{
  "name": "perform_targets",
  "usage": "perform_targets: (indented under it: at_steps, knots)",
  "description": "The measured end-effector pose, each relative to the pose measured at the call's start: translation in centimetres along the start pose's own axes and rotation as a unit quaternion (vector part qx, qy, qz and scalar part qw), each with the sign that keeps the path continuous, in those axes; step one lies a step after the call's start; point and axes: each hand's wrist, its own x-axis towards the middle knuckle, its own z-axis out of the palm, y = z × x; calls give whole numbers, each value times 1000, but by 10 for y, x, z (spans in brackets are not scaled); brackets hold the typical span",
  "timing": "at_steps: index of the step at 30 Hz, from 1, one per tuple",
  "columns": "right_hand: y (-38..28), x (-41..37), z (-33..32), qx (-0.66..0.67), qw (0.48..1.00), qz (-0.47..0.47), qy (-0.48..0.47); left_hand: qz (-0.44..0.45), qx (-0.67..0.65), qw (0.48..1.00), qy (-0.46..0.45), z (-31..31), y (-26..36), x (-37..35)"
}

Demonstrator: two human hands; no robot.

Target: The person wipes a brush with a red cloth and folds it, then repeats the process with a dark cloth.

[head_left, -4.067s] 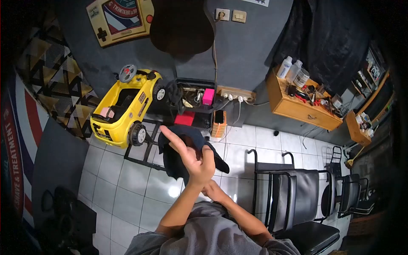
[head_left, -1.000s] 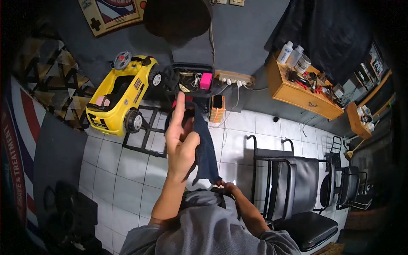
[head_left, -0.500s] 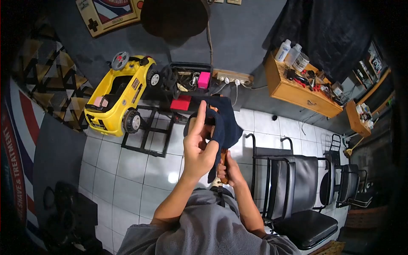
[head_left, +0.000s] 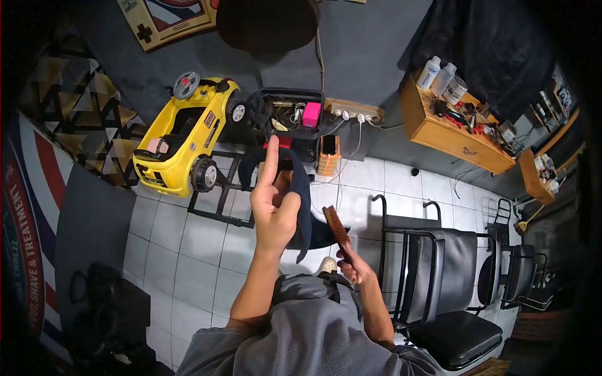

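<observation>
Plenty tucked away or clipped in this one!
The left hand (head_left: 273,207) covers the middle of the dark cloth (head_left: 303,199) it grips, and the brown comb (head_left: 337,229) loses its lower end inside the right hand (head_left: 355,271). Up top, the wall sign (head_left: 169,19) and a dark round shape (head_left: 266,22) run off the edge. The bottles (head_left: 430,73) on the wooden shelf (head_left: 461,141) carry labels too small to read.

The cloth (head_left: 303,199) hangs over the left hand (head_left: 274,210), with the brush (head_left: 338,229) in the right hand (head_left: 356,268) just right of it. Behind them the toy car (head_left: 185,141) stands left of the crate (head_left: 288,116); farther right is the shelf (head_left: 464,147) with bottles (head_left: 430,72) on it, and the chair (head_left: 433,276) in front of that
</observation>
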Motion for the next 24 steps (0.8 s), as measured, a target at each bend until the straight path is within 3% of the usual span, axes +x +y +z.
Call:
perform_targets:
  at_steps: [3, 4, 5, 6, 7, 8, 11, 12, 15, 16, 19, 20, 23, 24]
  knots:
    - [30, 21, -45, 68, 985, -7, -161, -24, -44, 999, -3, -1, 1, -2]
    - [36, 13, -14, -75, 992, -95, 20, -36, -57, 998, -17, -1, 2, -2]
    - [37, 18, -21, -268, 949, -133, 98, -34, -53, 998, -16, -1, 1, -3]
    - [40, 28, -31, -448, 862, -165, 171, -33, -49, 998, -15, 0, -1, -4]
    - [43, 32, -37, -607, 735, -188, 236, -32, -45, 998, -16, 1, -2, -5]
    - [38, 24, -11, -615, 676, -301, 272, -36, -38, 998, -27, 2, 0, -6]
    - [19, 7, 27, -473, 813, -236, 245, -37, -19, 998, -46, 3, 3, -7]
    - [28, 19, 13, -388, 846, -305, 201, -34, -14, 998, -44, 4, 1, -7]
    - [27, 26, 17, -375, 858, -305, 172, -48, -7, 998, -36, 5, -1, -10]
    - [27, 28, 14, -519, 744, -352, 233, -51, -8, 998, -32, 6, -2, -10]
    - [23, 32, 9, -455, 815, -224, 280, -47, 1, 999, -25, 3, -2, -10]
    - [16, 20, 34, -426, 824, -236, 291, -44, 7, 999, -23, 0, -2, -10]
    - [-5, -16, 68, -257, 928, -253, 93, -17, 39, 999, -20, -5, -9, -9]
    - [0, -9, 72, -187, 920, -340, 48, -18, 36, 999, -23, -5, -13, -9]
